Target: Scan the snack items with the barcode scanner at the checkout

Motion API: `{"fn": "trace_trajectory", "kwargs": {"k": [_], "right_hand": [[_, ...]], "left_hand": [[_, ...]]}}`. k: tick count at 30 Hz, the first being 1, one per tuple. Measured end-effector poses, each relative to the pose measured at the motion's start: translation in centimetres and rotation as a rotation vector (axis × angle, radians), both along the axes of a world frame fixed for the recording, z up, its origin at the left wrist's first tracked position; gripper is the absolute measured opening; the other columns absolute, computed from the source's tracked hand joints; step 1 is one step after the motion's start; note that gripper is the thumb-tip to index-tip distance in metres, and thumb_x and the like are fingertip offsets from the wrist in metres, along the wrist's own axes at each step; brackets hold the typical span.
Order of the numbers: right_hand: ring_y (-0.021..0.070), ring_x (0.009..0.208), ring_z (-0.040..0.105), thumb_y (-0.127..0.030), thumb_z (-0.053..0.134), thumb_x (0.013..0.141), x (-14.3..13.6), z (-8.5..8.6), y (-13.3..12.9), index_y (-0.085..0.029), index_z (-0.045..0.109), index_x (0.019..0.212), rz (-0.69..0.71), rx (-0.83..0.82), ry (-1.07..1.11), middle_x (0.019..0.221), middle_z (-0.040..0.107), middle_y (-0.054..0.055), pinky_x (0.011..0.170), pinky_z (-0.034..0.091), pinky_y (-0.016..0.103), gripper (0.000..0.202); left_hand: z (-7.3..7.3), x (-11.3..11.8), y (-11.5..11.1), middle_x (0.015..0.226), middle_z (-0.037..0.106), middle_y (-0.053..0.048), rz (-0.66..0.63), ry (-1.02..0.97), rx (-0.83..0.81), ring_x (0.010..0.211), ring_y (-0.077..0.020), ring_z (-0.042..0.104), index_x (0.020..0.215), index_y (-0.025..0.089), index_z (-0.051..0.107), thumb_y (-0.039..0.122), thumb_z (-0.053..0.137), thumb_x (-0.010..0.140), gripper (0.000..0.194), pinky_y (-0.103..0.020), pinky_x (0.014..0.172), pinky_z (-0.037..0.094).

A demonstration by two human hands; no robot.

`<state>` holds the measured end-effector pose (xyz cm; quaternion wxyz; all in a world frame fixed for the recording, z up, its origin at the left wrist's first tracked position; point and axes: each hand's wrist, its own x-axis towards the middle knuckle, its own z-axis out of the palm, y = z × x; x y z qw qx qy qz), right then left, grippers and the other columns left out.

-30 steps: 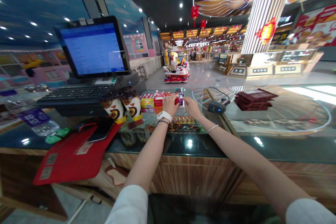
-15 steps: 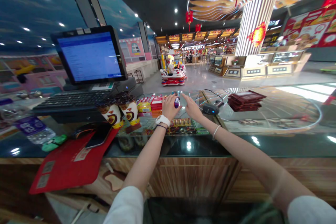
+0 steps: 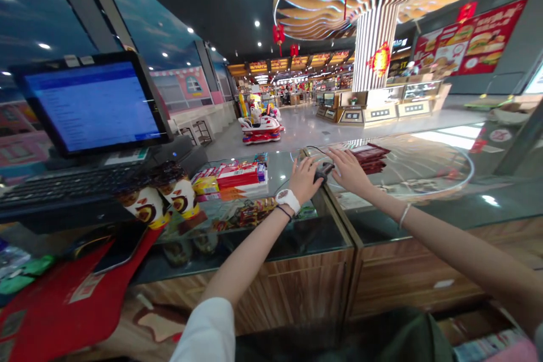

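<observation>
My left hand (image 3: 302, 180), with a white watch on its wrist, is at the near left side of a black handheld scanner (image 3: 323, 173). Its fingers are apart, and I see nothing held in them. Just right of the scanner, my right hand (image 3: 350, 172) reaches out flat with fingers extended. It partly covers a stack of dark red packets (image 3: 373, 154) on the glass counter (image 3: 275, 240). To the left lie small candy boxes (image 3: 237, 175) in red, yellow and purple.
Two patterned paper cups (image 3: 180, 195) stand before a keyboard (image 3: 55, 184) and a lit monitor (image 3: 93, 104). A phone (image 3: 121, 249) lies on a red sheet (image 3: 80, 300) at the near left. Under the glass are several wrapped snacks (image 3: 254, 212).
The view has turned right. Both hands have moved right, from the candy boxes to the scanner and the dark red packets. A purple item by my left hand is now left behind.
</observation>
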<state>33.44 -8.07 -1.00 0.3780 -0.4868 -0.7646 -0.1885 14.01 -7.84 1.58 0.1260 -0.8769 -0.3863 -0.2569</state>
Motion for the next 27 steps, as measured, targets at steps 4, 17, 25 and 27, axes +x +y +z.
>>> {"fn": "trace_trajectory", "kwargs": {"k": [4,17,25,27], "right_hand": [[0.0334,0.137,0.043,-0.022,0.05,0.086,5.9,-1.1,0.0,-0.014,0.047,0.14,-0.203,0.044,0.017,0.149,0.047,0.019,0.115,0.031,0.057,0.055],[0.0315,0.121,0.057,-0.037,0.049,0.087,19.0,-2.3,5.1,-0.014,0.06,0.125,-0.224,0.009,0.467,0.125,0.064,0.019,0.107,0.042,0.052,0.046],[0.0274,0.119,0.06,-0.048,0.053,0.089,17.5,-3.6,4.9,-0.021,0.059,0.129,-0.052,-0.121,0.606,0.128,0.065,0.012,0.106,0.043,0.048,0.05],[0.0272,0.112,0.064,-0.046,0.057,0.086,17.4,-3.7,4.6,-0.021,0.061,0.125,-0.04,-0.151,0.59,0.122,0.068,0.012,0.103,0.046,0.048,0.046]], "left_hand": [[-0.5,4.2,-0.1,0.154,0.045,-0.008,-0.077,0.072,-0.006,0.145,-0.025,0.036,0.14,0.019,0.048,0.035,0.054,0.094,0.049,-0.05,0.125,0.018],[-1.5,15.0,4.6,0.15,0.046,-0.016,-0.079,-0.136,-0.044,0.138,-0.0311,0.044,0.14,0.016,0.048,0.04,0.061,0.09,0.057,-0.049,0.117,0.033],[-3.5,16.5,6.5,0.156,0.038,-0.018,0.014,-0.248,-0.032,0.139,-0.0343,0.043,0.147,0.02,0.044,0.05,0.058,0.091,0.065,-0.048,0.114,0.036],[-4.0,16.2,6.9,0.156,0.039,-0.017,-0.004,-0.211,-0.038,0.14,-0.0335,0.042,0.146,0.021,0.046,0.047,0.056,0.093,0.06,-0.048,0.115,0.035]]}}
